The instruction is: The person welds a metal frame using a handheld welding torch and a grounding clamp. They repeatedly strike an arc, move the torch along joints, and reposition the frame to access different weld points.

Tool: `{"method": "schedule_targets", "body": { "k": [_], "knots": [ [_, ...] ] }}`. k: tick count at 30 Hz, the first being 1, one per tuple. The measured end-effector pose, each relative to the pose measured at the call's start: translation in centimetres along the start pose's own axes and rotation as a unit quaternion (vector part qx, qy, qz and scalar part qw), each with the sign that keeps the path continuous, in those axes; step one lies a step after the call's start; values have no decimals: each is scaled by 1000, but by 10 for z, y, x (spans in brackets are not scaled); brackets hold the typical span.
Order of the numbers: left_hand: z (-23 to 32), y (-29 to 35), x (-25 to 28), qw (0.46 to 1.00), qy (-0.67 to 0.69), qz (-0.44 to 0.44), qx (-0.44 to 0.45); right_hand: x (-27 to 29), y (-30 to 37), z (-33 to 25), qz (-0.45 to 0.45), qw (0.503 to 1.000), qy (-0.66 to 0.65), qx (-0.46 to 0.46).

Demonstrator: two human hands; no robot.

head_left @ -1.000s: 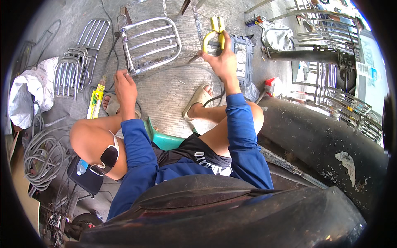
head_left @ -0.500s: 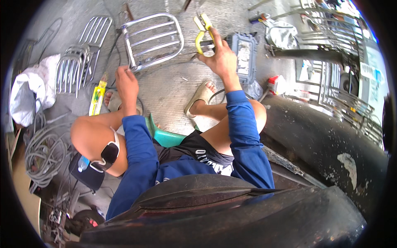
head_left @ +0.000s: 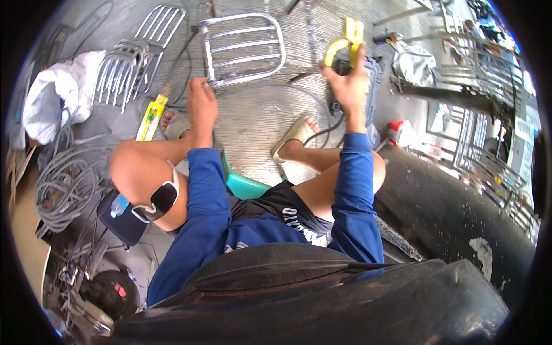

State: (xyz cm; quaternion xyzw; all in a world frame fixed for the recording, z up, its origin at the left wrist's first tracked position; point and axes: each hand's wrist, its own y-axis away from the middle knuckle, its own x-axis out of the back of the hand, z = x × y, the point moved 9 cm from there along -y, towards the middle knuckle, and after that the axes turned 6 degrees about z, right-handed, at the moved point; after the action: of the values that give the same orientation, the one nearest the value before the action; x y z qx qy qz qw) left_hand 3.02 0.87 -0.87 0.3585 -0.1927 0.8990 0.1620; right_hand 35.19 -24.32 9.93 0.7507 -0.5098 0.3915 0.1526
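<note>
My left hand is closed with its fingertips on the near left corner of a chrome tubular rack, a rounded frame with several crossbars. To the right of the rack, my right hand grips a yellow clamp with two jaws and a curved handle. The clamp points away from me and does not touch the rack. Part of its handle is hidden by my fingers. Behind that hand lies a grey-blue plastic case, partly covered by it.
More chrome racks and a white sack lie at the left, above coiled cables. A yellow packet is beside my left foot. White-framed glasses rest on my knee. A large black tank-like body stands at the right.
The view has shifted, moving the scene right and up. My right hand has moved farther from the rack, and the clamp is turned more upright. My left hand stays at the rack's corner.
</note>
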Motion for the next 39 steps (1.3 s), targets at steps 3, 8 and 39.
{"method": "schedule_targets", "body": {
  "k": [3, 8, 39],
  "knots": [
    [-2, 2, -7, 1000, 3, -16, -1, -15, 3, -7, -49, 995, 85, 12],
    [-5, -1, -8, 1000, 11, -28, 8, -18, 5, -15, -17, 990, 127, 61],
    [-10, 0, -9, 1000, 5, -10, -7, -16, 9, -12, -31, 991, 107, 75]
  ]
}}
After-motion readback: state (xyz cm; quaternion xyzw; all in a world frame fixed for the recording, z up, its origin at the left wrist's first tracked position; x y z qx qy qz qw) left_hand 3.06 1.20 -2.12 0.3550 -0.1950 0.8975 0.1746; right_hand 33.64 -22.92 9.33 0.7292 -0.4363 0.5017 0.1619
